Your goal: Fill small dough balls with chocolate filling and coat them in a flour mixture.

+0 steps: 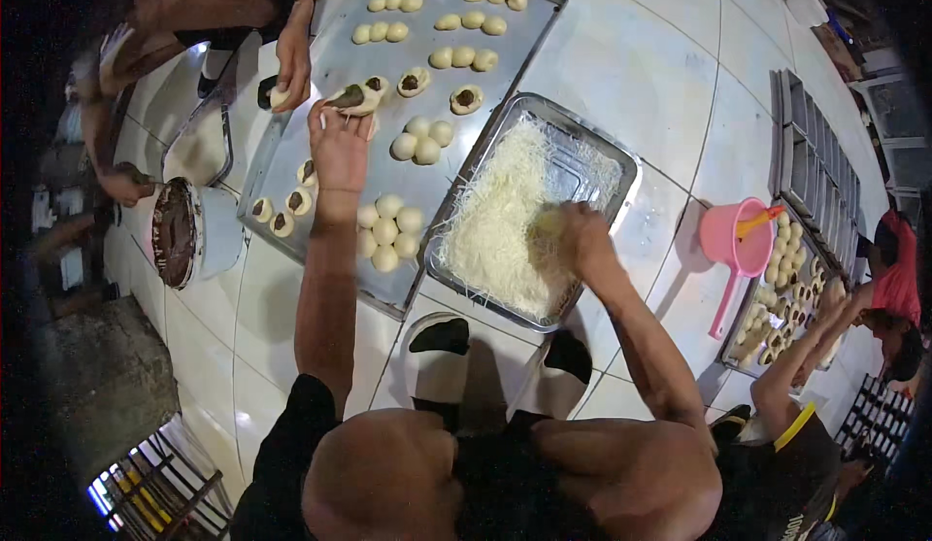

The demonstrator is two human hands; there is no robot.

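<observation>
- Open room: bare tile point(650, 55) beyond & R of R hand point(585, 240); tighter to its L — shred tray point(585, 167) rim sits just beside dough tray point(398, 63) edge.
- Filled dough point(367, 103): at L hand's point(340, 148) fingertips, over dough tray; long axis approx. L-R, R end angled away.
- L hand: palm up, fingers curled round dough.
- R hand: over white shreds point(505, 230), fingers bunched — blurred, can't tell what's pinched.

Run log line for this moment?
left hand: holding filled dough; right hand: blurred, at pale shreds; shreds: in metal tray; dough balls: on metal sheet
</observation>
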